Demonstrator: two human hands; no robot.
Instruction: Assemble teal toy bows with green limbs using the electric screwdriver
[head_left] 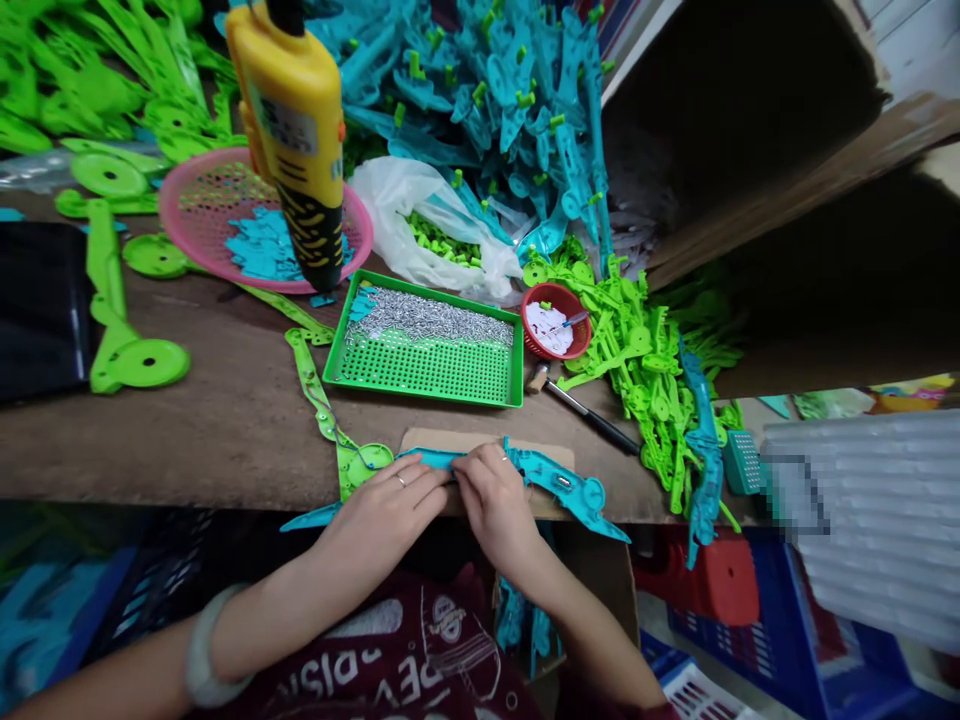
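A long blue plastic part (pixel 559 478), curved like a toy bow, lies over a piece of cardboard (pixel 551 452) at the table's front edge. My left hand (pixel 401 495) is closed over its left half, fingers pressed together. Close beside it, my right hand (pixel 491 490) pinches at the middle of the part; whatever lies between its fingertips is hidden. To the left of my hands, a light-green plastic part (pixel 322 410) with a thin wire along it touches or passes beneath the blue one; I cannot tell which.
A yellow electric screwdriver (pixel 296 140) hangs above a pink basket (pixel 180 200) of blue pieces. A green tray (pixel 420 392) holds small metal pieces. A red basket (pixel 527 335), a hammer (pixel 592 415), and piles of green parts (pixel 637 350) and blue parts (pixel 480 100) surround it.
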